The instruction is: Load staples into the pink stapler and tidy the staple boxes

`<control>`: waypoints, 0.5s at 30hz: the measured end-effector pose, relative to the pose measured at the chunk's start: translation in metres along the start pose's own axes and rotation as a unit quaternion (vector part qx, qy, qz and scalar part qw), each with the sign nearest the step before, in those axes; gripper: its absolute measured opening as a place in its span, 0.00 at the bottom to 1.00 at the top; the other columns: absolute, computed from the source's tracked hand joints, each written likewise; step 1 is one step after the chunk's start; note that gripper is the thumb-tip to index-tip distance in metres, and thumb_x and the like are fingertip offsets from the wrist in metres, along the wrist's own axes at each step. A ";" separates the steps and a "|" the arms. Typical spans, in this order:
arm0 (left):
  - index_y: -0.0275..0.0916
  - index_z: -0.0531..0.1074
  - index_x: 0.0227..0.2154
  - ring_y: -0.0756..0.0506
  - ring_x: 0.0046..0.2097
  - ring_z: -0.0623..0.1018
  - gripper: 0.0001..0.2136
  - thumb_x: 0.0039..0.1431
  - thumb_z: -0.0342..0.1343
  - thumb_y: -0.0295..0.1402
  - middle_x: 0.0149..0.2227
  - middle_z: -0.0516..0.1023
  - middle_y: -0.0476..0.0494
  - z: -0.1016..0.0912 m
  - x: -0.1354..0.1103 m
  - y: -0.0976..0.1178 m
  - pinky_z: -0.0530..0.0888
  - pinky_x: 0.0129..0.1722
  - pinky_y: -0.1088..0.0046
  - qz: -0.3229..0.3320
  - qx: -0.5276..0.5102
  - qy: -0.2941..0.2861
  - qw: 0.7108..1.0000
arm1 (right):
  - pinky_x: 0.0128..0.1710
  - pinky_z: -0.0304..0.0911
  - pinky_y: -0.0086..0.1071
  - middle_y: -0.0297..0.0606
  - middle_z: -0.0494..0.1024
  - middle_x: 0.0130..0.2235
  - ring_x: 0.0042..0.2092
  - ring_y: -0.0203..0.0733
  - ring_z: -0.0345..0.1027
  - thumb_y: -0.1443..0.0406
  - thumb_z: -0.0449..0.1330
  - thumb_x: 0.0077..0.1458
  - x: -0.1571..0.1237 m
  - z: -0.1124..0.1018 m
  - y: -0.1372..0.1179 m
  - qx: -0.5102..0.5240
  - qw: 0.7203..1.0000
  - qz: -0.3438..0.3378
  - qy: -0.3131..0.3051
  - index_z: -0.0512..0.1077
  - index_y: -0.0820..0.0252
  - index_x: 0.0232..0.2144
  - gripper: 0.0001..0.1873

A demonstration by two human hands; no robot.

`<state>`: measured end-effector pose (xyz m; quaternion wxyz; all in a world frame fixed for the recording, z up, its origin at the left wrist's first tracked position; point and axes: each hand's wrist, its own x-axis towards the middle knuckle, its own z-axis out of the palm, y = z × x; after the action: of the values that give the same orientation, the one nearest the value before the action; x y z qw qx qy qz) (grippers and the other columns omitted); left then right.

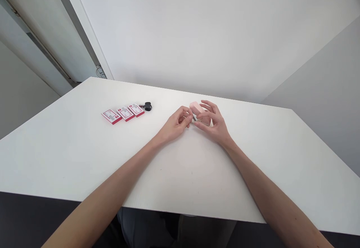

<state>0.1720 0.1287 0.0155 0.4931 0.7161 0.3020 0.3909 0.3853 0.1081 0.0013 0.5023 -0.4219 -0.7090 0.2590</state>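
A small pink stapler (pixel 197 110) is held just above the white table (pixel 84 154), a little past its middle. My right hand (pixel 211 123) wraps round it from the right with curled fingers. My left hand (pixel 177 122) pinches at the stapler's near left end, where a bit of grey metal shows. What the left fingertips grip there is too small to make out.
Three red and white small boxes (pixel 123 113) lie in a row to the left. A black binder clip (pixel 147 107) sits just right of them. White walls stand behind the table, and a door frame (pixel 81 30) is at the far left.
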 end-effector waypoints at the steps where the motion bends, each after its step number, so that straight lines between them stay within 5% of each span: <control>1: 0.44 0.66 0.44 0.48 0.36 0.73 0.11 0.72 0.52 0.46 0.34 0.73 0.50 0.000 0.000 0.000 0.69 0.40 0.69 0.000 0.001 -0.003 1.000 | 0.68 0.61 0.57 0.39 0.62 0.70 0.69 0.60 0.61 0.47 0.72 0.57 0.000 0.001 0.001 -0.002 1.000 -0.002 -0.002 0.81 0.48 0.37 0.15; 5: 0.44 0.67 0.45 0.48 0.36 0.74 0.11 0.72 0.52 0.46 0.37 0.76 0.49 0.001 -0.001 0.001 0.70 0.39 0.69 -0.008 0.018 -0.002 1.000 | 0.64 0.65 0.57 0.39 0.66 0.67 0.64 0.58 0.68 0.47 0.71 0.57 0.000 0.003 0.004 0.006 1.000 0.011 -0.001 0.82 0.48 0.35 0.14; 9: 0.44 0.67 0.49 0.49 0.35 0.74 0.11 0.73 0.52 0.45 0.38 0.75 0.49 0.002 -0.003 0.002 0.71 0.37 0.71 0.007 0.053 0.054 0.997 | 0.67 0.61 0.55 0.36 0.70 0.66 0.68 0.59 0.64 0.46 0.71 0.57 0.002 0.000 0.004 0.058 0.995 0.083 -0.004 0.83 0.45 0.36 0.14; 12: 0.43 0.68 0.48 0.47 0.39 0.74 0.08 0.75 0.50 0.40 0.39 0.75 0.47 0.002 -0.004 0.001 0.72 0.41 0.68 0.071 0.141 0.120 0.980 | 0.67 0.61 0.55 0.32 0.71 0.67 0.69 0.58 0.64 0.46 0.70 0.58 0.003 -0.001 0.000 0.155 0.979 0.126 -0.044 0.83 0.44 0.37 0.13; 15: 0.42 0.69 0.48 0.43 0.47 0.74 0.07 0.74 0.50 0.36 0.46 0.74 0.40 0.003 -0.006 -0.001 0.74 0.50 0.61 0.168 0.276 0.157 0.933 | 0.65 0.66 0.55 0.28 0.70 0.69 0.68 0.58 0.66 0.46 0.71 0.57 0.005 0.001 -0.005 0.255 0.952 0.149 -0.082 0.82 0.44 0.35 0.13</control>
<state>0.1716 0.1223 0.0118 0.1497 0.7935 0.3472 0.4769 0.3823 0.1101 0.0080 0.4891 -0.3579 -0.5870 0.5368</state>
